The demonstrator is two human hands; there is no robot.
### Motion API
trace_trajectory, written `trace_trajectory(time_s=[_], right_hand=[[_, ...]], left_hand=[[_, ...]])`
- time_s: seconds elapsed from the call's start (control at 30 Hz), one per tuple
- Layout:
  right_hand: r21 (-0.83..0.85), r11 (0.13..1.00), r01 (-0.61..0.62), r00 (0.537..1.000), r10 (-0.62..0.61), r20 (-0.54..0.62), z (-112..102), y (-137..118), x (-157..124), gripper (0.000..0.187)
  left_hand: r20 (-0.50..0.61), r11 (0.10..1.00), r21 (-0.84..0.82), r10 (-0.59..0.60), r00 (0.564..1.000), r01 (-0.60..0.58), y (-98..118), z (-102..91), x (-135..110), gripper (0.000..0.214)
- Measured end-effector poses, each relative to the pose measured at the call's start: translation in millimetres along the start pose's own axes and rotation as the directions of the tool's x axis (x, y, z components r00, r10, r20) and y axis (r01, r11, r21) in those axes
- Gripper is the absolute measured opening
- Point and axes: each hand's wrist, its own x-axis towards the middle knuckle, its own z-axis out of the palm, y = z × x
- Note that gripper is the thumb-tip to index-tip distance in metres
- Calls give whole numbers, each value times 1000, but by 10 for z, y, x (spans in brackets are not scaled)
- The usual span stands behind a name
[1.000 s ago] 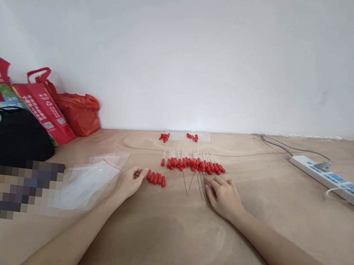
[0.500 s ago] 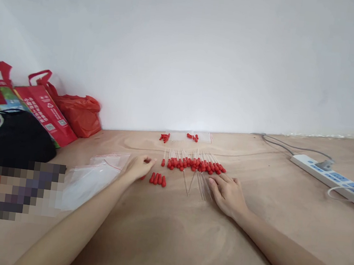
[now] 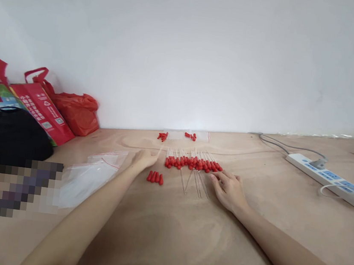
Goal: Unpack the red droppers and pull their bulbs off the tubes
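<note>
My left hand (image 3: 144,159) is at the left end of a row of red-tipped thin sticks (image 3: 192,162), its fingers pinched together. A pale stick (image 3: 161,150) runs up from those fingertips; its lower end is hidden by the hand. Several loose red bulb-shaped pieces (image 3: 155,177) lie side by side just below. My right hand (image 3: 228,188) rests on the table at the row's right end, fingers loosely bent and apart, with nothing visible in them. Beside its fingertips are bare thin sticks (image 3: 198,183) pointing toward me.
Small red pieces (image 3: 190,136) lie on a clear zip bag (image 3: 176,135) by the wall. More clear bags (image 3: 94,178) are at left, near a black bag (image 3: 18,136) and red bags (image 3: 76,111). A power strip (image 3: 329,177) with cables stands at right.
My left hand has moved up and right, onto the separate stick at the row's left end. The red piece beneath it is out of sight. My right hand has barely shifted.
</note>
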Motion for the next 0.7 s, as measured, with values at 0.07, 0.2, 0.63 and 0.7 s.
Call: trace_trajectory(time_s=[0.07,0.2,0.63,0.7], right_hand=[[2,1000,17,1000,-17,-26,11,4,-4,27],[33,992,123,984,-118,-130,29,-24,-15,29],[28,854,519,854,-518,-38,30,-320,-85,22],[61,857,512,859,-511,-38,71,-332,-79,16]], left_hand=[[-74,997,61,42,996,-38,-10,-117,-138,18],[-193,857,262,497,846,-443,-41,-217,-552,11],[-272,403,209,899,343,-891,36,220,-1131,4],[-280,387,204,903,325,-899,32,212,-1133,2]])
